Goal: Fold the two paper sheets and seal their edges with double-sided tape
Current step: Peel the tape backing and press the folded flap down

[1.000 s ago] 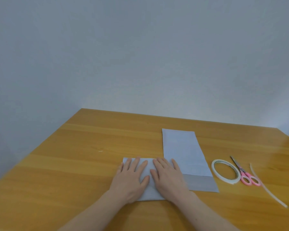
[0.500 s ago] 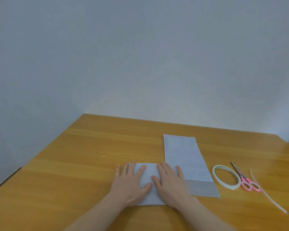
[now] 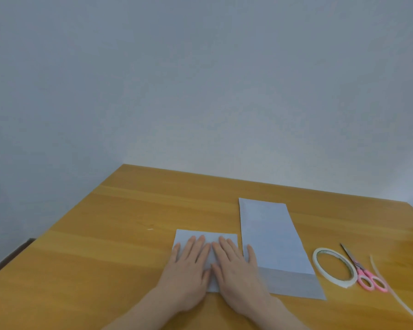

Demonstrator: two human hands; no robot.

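small folded sheet (image 3: 206, 239), long folded sheet (image 3: 272, 239), tape roll (image 3: 334, 266)

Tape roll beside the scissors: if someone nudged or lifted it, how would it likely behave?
The tape roll is a thin, wide ring lying flat on the table, so a push would probably slide it, not roll it. It looks light and easily lifted. Stood on edge, it would likely roll or topple.
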